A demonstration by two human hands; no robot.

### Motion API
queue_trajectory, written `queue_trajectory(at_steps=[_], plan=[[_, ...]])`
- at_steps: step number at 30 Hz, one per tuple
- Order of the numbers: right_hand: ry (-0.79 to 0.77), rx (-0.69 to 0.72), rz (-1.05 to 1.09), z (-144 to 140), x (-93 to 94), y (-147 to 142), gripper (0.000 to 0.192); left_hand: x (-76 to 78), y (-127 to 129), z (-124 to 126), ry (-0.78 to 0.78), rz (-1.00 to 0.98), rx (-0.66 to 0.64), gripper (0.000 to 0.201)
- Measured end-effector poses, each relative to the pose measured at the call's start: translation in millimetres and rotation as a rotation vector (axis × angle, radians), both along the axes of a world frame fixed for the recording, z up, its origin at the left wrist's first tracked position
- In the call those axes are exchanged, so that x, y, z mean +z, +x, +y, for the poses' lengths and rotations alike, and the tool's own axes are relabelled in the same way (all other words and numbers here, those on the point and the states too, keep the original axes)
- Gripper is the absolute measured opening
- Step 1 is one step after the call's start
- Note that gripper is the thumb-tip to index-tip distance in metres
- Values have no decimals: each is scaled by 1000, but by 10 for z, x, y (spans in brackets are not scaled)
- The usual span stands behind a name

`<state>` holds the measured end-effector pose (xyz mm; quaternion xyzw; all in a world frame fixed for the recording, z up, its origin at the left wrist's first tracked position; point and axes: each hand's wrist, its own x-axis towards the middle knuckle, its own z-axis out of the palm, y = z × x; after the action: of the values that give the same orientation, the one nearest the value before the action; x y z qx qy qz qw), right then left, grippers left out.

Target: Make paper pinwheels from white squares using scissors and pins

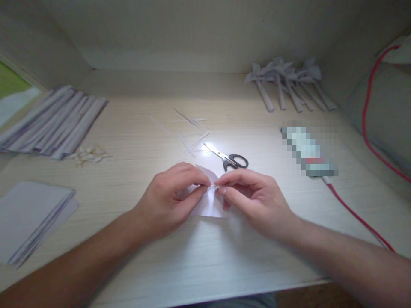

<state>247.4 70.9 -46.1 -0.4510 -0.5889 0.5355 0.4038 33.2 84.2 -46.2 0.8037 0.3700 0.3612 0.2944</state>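
A small sheet of white paper (pixel 210 209) is between my hands, a little above the table, its middle brightly lit. My left hand (pixel 175 194) pinches it with thumb and index finger. From the other side, my right hand (pixel 253 196) is closed in a pinch, thumb and fingertips meeting at the paper's middle. Between the two sets of fingertips shows a small pale piece (pixel 212 186), too small to make out. Just beyond my right fingers lie scissors (pixel 226 159) with black handles, blades slightly parted and pointing away to the left.
Rolled paper tubes (pixel 58 122) lie at left, beside small pale knotted pieces (pixel 91 154). Nearer is a stack of paper (pixel 35 218). Thin paper strips (pixel 195 141) lie behind the scissors. Paper flowers on tubes (pixel 289 85) rest back right, above a blurred phone (pixel 308 149) with a red cable (pixel 359 216).
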Motion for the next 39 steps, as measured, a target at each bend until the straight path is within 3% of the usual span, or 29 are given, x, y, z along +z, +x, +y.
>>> queue_trajectory(at_steps=[12,14,17,24,39], plan=[[-12,46,-4,1,17,5,8,67,-10,-6,92,87,109,7],[-17,52,-11,0,27,8,8,78,-16,1,103,80,121,14],[-11,56,-17,1,31,12,7,76,-23,20,144,88,113,18],[-16,53,1,8,7,17,5,46,-22,23,236,145,132,3],[-1,73,-54,8,-13,9,12,69,-25,-4,283,221,111,12]])
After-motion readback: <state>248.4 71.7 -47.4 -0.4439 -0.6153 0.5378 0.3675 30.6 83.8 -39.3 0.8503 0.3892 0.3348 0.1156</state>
